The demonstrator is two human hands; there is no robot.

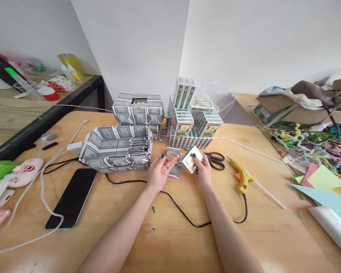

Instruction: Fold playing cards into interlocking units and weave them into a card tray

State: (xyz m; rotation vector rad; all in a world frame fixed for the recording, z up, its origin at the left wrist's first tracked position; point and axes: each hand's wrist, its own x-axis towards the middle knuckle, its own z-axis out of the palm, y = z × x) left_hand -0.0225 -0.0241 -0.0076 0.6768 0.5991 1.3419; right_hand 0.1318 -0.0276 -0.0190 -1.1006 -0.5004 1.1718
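Note:
My right hand [203,168] grips a small boxed deck of cards [191,160], thumb on its face, tilted above the table. Beside it, palm turned up and fingers apart, is my left hand [160,170], which holds nothing I can see. A few grey-patterned playing cards [174,171] lie under and between the hands. Left of them sits an open basket [118,140] built from folded playing cards, with cards standing inside. A second folded-card structure [139,113] rises behind it. Stacks of boxed decks [183,127] stand just beyond my right hand.
Black scissors [216,161] and a yellow glue gun [241,176] with its black cord lie to the right. A black phone [74,197] and white cable [42,189] are on the left. Coloured paper [324,185], pipe cleaners [304,148] and a cardboard box [292,110] fill the far right.

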